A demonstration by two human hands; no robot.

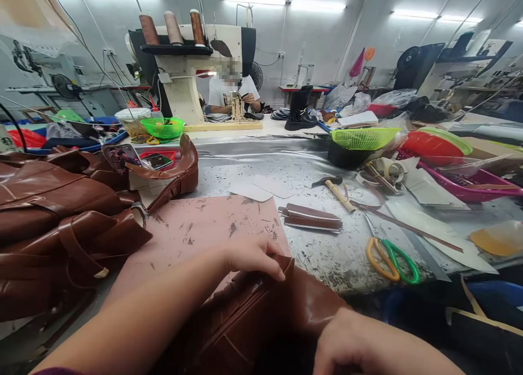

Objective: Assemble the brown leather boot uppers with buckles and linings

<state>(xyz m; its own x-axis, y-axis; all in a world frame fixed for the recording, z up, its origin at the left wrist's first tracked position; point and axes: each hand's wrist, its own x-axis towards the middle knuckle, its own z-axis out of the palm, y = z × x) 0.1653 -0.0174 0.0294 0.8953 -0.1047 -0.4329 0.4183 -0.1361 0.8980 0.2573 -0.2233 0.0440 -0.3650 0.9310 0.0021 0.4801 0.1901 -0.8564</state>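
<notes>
A glossy brown leather boot upper (241,315) lies across the near edge of the bench and runs out of the bottom of the view. My left hand (261,258) pinches its top edge between thumb and fingers. Low on the right, beside the same leather, my right hand (351,339) is curled downward; its fingertips are cut off by the frame, so what they hold is hidden. Under the leather is a worn pinkish sheet (212,217). More brown boot uppers (61,200) are heaped at the left, with another upper (180,170) standing beyond the sheet.
Brown strips (312,217), a hammer (339,194) and scissors (390,258) lie on the metal bench. Baskets, including a green one (363,139), stand at the right. A phone (120,157) leans at the left. Opposite, a person (218,94) works behind a sewing machine (175,86); a black boot (301,108) stands nearby.
</notes>
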